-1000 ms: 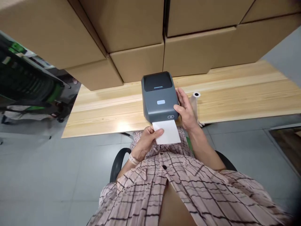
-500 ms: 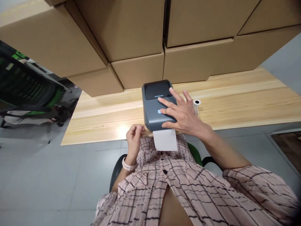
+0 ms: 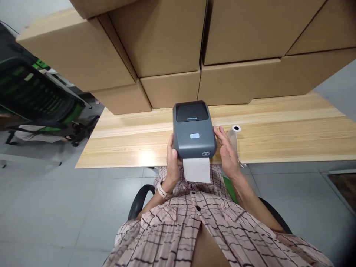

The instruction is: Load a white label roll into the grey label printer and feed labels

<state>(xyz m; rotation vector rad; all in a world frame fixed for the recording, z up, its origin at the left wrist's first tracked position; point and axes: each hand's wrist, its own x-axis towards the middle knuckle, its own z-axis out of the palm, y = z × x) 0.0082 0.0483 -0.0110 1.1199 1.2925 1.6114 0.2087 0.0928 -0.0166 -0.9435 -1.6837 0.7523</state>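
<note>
Grey printer (image 3: 191, 129) sits at the front of the table (image 3: 292, 137), apparently so its paper (image 3: 197, 170) hangs free, left hand (image 3: 172, 163) flat against the printer, perhaps steadying it, right hand (image 3: 229, 155) spread alongside.

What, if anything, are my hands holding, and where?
Your left hand is at the left side of the printer, your right hand at its right; whether either grips it cannot be told.
</note>
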